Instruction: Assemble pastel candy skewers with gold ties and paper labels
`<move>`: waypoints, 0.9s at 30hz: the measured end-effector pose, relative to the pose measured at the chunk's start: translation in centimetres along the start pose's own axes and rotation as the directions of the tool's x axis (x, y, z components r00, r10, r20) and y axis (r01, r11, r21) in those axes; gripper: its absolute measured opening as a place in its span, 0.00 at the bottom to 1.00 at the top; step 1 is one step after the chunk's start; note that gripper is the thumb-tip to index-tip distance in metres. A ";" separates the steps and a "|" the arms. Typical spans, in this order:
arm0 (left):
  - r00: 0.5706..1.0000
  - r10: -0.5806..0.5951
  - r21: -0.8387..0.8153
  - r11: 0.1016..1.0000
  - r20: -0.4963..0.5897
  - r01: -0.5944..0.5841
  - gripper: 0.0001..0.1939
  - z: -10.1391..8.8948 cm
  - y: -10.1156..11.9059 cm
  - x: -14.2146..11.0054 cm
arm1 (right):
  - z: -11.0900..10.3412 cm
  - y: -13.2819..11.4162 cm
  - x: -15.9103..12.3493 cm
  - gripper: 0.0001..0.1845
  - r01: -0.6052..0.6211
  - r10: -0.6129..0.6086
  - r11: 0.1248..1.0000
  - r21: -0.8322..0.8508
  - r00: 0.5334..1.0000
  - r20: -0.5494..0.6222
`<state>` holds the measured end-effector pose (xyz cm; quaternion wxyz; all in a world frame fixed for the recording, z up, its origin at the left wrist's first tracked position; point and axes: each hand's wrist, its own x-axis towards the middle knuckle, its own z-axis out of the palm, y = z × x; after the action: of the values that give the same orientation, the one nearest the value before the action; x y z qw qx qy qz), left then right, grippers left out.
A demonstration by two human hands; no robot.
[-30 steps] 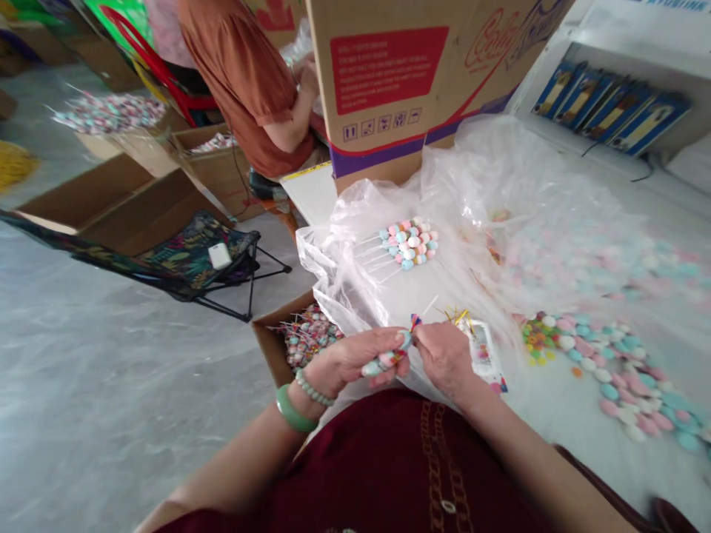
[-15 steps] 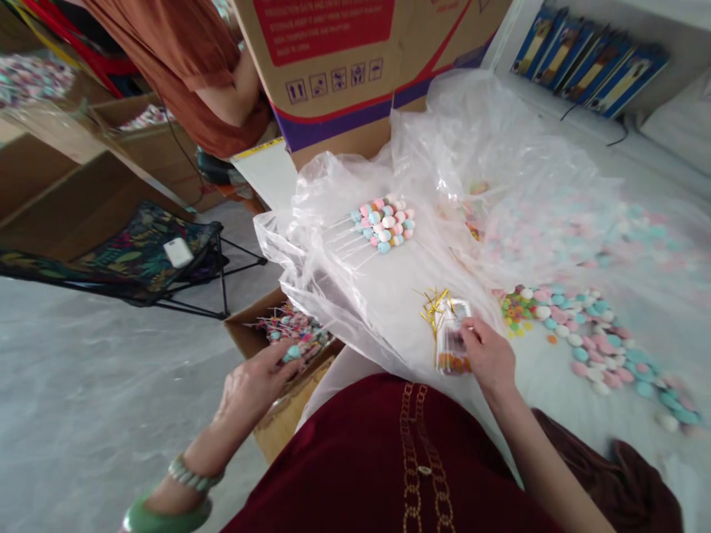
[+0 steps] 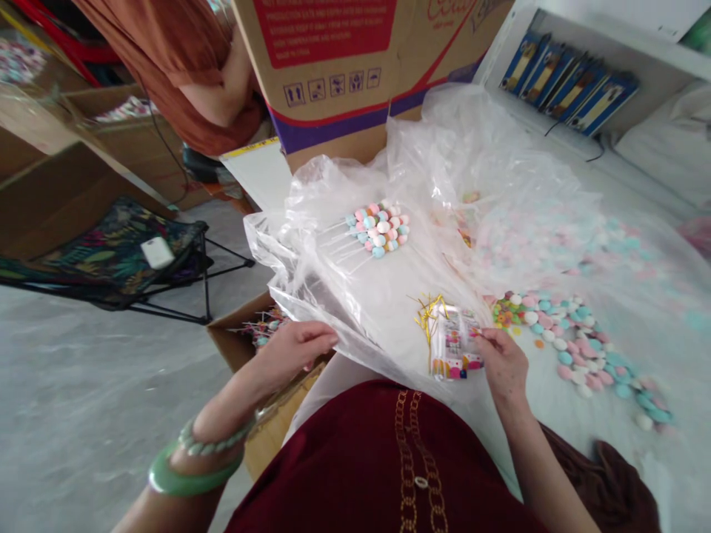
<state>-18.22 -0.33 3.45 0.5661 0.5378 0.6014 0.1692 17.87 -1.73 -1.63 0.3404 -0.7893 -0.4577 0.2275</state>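
Observation:
My right hand (image 3: 505, 363) pinches the edge of a small clear printed plastic bag (image 3: 454, 337) with colourful dots along its lower end. The bag lies in a small stack on the white table, beside a bunch of gold twist ties (image 3: 430, 314). My left hand (image 3: 303, 346) hovers at the table's near left edge, above a cardboard box (image 3: 227, 344) of wrapped candy sticks. Its fingers stretch to the right, and I see nothing in them. Farther back on the plastic sheet lie several candy skewers (image 3: 381, 229) with pink, white and blue pieces, their white sticks pointing left.
Loose pastel candies (image 3: 583, 348) spread over the right of the table, partly under clear plastic sheeting (image 3: 500, 163). A large carton (image 3: 333, 111) stands at the back. Another person (image 3: 183, 74) sits behind it. A folding chair (image 3: 111, 252) holds a white object.
My left hand has let go of a candy stick with a blue piece over the box and moved right, up to the table edge. The printed bag under my right hand has shifted slightly right.

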 end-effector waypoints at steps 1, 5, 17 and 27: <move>0.996 0.020 -0.096 0.995 0.082 -0.012 0.14 0.9 1.5 0.3 | -0.1 -0.5 0.0 0.10 0.006 -0.004 0.992 0.129 1.000 -0.010; 0.974 0.118 -0.406 0.914 0.192 -0.031 0.14 5.7 5.0 2.8 | 0.9 -4.4 -0.4 0.12 -0.108 0.025 0.818 0.564 0.988 0.153; 0.970 0.111 -0.635 0.771 0.214 0.052 0.18 8.9 3.3 8.0 | 6.9 -10.3 -0.6 0.12 -0.008 -0.099 0.977 0.214 0.870 0.483; 0.996 -0.080 -0.718 0.691 0.042 0.085 0.09 9.4 2.1 9.6 | 8.3 -8.5 0.5 0.12 0.098 -0.117 0.993 0.065 0.859 0.499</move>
<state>-6.99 4.67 -2.46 0.7403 0.2472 0.5091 0.3629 7.72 4.40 -0.85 0.2368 -0.6698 -0.5692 0.4139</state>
